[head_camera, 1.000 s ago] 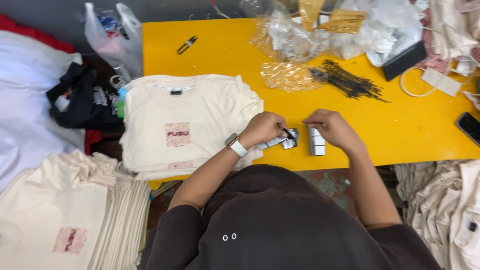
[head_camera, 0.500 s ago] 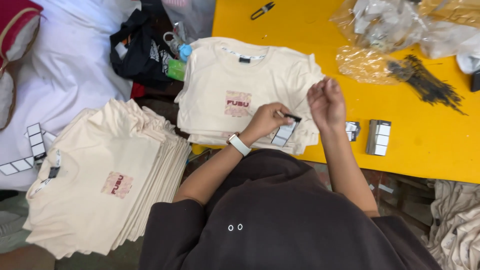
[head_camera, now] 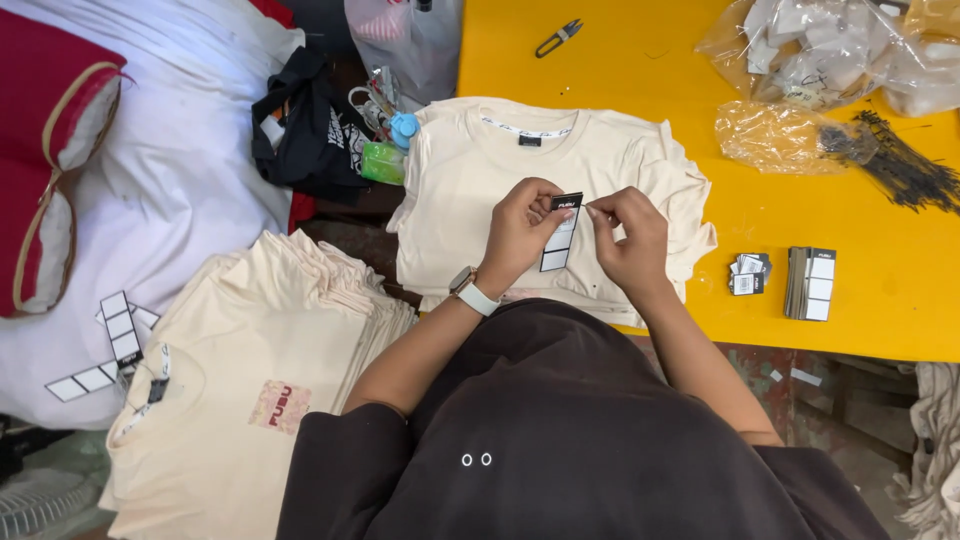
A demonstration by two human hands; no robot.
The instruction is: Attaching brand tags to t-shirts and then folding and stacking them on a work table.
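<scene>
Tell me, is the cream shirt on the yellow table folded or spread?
Folded: the cream shirt lies as a neat rectangle, sleeves tucked under, collar up.

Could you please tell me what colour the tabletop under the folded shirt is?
The tabletop is bright yellow, seen plainly in the head view.

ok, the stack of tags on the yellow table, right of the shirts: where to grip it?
Pinch the tag stack across its long sides, coming from above. It lies flat on the yellow table, with bare table to its right; small tags sit close on its left.
</scene>
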